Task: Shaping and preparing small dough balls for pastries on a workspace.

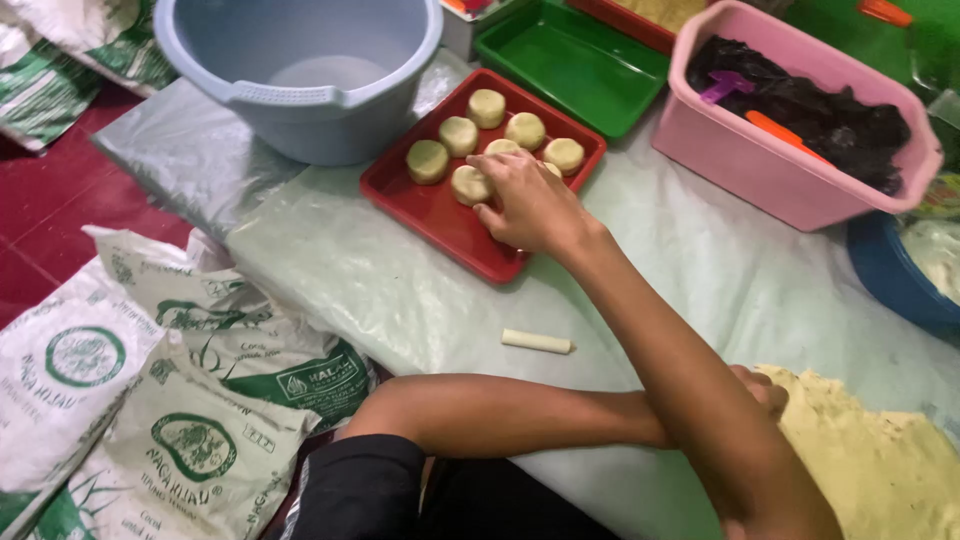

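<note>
Right hand (pixel 525 205) on red tray (pixel 440 215), fingers curled on a dough cake (pixel 470 185). Left hand (pixel 765 390) on dough pile (pixel 880 460), fingers hidden. Might squash soft cakes by pressing.

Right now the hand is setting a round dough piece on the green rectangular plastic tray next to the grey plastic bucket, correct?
Not quite. In the head view the hand is setting a round dough piece on the red rectangular plastic tray, next to the grey plastic bucket; the green tray lies bare.

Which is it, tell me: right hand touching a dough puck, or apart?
Touching. Head view: the right hand rests its fingers on a dough puck in the red tray.
</note>
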